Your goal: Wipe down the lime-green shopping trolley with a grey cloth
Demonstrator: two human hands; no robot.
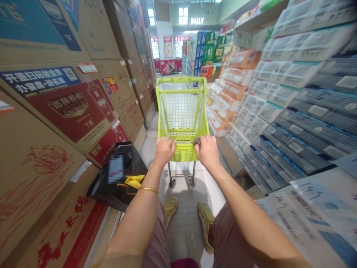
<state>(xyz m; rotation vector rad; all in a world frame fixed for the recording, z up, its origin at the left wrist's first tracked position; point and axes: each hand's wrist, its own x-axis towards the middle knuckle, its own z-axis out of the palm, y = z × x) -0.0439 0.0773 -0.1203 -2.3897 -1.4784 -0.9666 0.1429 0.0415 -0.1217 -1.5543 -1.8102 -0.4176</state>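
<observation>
A lime-green shopping cart [182,90] with a plastic mesh basket stands directly in front of me in the aisle. My left hand [165,150] is closed round the left part of its near handle, a gold bangle on that wrist. On the right part of the same handle, my right hand [206,149] is wrapped shut. A small dark crumpled piece [197,142] shows beside my right thumb; I cannot make out what it is. The basket's mesh bottom and sides show through, and the handle itself is largely hidden under my fingers.
Stacked cardboard cartons [72,108] wall the left side, with a black bag [103,191] beside them. Wrapped packs [287,82] rise in tiers on the right. Farther along stand green and blue packages [208,48]. Pale floor [184,208] runs between, under my shoes.
</observation>
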